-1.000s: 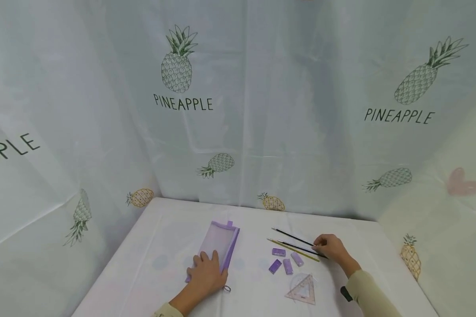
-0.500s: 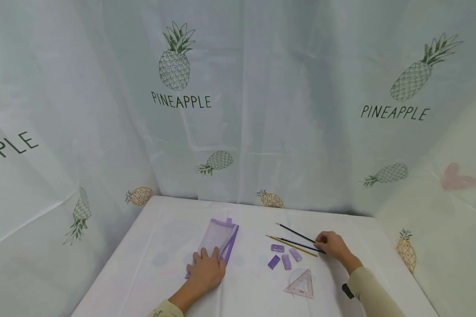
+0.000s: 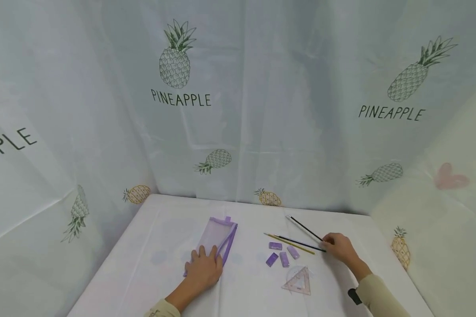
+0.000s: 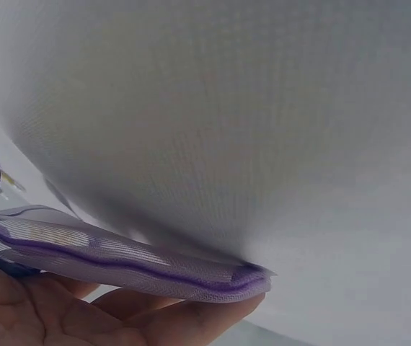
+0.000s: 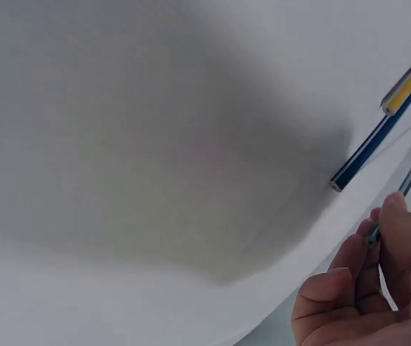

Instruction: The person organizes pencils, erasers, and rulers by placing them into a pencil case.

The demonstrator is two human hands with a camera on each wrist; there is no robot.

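My right hand (image 3: 341,247) pinches a dark pencil (image 3: 306,227) between thumb and fingertips, the grip narrow and set at the pencil's very end, so nearly the whole shaft runs out ahead toward the white surface's (image 3: 158,281) far edge. Whether its far tip touches down, I cannot tell. A second dark pencil (image 3: 301,244) lies just below my fingers, angled against a yellow pencil (image 3: 307,251), with four small purple blocks (image 3: 284,259) alongside and a clear triangle ruler (image 3: 307,288) nearer the front edge. On the left half of the surface, my left hand (image 3: 204,267) rests with fingers extended over the near end of a purple mesh pouch (image 3: 214,233), whose tabbed end points to the far edge, well apart from the held pencil.
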